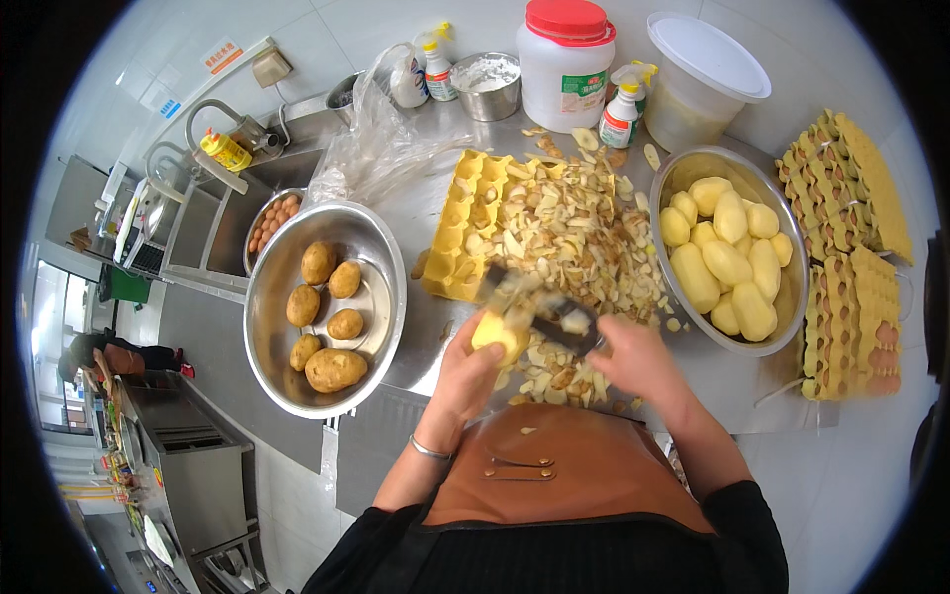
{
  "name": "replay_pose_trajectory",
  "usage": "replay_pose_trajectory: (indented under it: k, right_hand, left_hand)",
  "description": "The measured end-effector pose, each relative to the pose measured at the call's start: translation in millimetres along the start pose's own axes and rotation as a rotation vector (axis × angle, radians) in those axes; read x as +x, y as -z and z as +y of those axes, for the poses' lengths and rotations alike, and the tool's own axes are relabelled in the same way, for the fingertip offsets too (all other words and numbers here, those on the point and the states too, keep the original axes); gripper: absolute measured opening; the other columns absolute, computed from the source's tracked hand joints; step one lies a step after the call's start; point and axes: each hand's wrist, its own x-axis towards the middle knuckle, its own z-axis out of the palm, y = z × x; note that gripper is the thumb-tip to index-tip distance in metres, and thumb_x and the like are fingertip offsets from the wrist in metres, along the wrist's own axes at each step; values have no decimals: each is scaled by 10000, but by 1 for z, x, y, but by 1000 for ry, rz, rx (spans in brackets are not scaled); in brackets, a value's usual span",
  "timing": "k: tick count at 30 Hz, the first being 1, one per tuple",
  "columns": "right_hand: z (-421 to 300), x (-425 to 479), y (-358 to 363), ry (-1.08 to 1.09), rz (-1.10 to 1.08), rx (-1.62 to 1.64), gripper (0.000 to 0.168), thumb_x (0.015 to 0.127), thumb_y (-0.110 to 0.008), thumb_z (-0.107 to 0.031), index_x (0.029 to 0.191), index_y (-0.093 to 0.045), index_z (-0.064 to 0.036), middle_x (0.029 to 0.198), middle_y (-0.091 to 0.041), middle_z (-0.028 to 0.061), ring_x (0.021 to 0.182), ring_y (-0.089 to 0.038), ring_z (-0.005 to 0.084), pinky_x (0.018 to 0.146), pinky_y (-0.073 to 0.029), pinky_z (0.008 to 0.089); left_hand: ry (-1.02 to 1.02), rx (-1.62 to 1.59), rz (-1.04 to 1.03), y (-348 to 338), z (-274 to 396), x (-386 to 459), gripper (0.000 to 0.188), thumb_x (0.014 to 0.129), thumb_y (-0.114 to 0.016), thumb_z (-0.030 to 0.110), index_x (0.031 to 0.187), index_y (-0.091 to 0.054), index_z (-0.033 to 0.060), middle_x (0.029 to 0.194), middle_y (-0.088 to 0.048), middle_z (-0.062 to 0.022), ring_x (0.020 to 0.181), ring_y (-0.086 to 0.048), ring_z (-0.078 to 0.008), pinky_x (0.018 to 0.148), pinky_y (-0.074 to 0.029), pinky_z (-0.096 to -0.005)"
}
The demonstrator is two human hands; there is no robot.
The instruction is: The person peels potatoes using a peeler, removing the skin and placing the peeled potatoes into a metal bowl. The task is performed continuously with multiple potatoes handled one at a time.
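Observation:
My left hand grips a potato whose visible side is yellow and peeled. In my right hand is a dark-handled tool, apparently a peeler or a cleaver, blurred by motion. Its far end lies close over the potato, and a pale scrap clings to it. Beneath both hands spreads a heap of potato peelings, partly covering a yellow egg tray. To the left, a steel bowl contains several unpeeled potatoes. A second steel bowl on the right holds several peeled potatoes.
Stacked egg trays border the right side. Along the wall stand a red-lidded tub, a lidded bucket, spray bottles and a metal pot. A sink with a bowl of eggs lies left; another person is farther off.

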Motion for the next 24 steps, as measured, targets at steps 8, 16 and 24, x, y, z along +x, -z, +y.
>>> replay_pose_trajectory:
  k: [8, 16, 24]
  right_hand:
    - [13, 8, 0, -178, 9, 30, 303, 765, -672, -283, 857, -503, -49, 755, -607, 157, 722, -631, 344, 624, -499, 443]
    - [13, 15, -4, -181, -46, -31, 302, 764, -667, -300, 858, -504, -64, 772, -613, 129, 704, -634, 323, 624, -503, 431]
    - [-6, 7, -11, -154, -76, 26, 284, 812, -644, -303, 883, -534, -52, 745, -630, 139, 675, -633, 323, 611, -503, 436]
  left_hand:
    - [-7, -14, -101, 0, 5, 3, 547, 769, -641, 60, 1279, -462, -25, 1126, -592, -83, 1003, -579, -166, 867, -465, -299]
    - [14, 143, -8, 3, 5, 5, 570, 736, -584, 12, 1287, -445, -37, 1175, -567, -87, 1061, -557, -172, 909, -447, -303]
    - [-8, 360, -19, 9, -3, 8, 569, 744, -591, -11, 1298, -460, -21, 1184, -567, -84, 1058, -564, -178, 884, -471, -300]
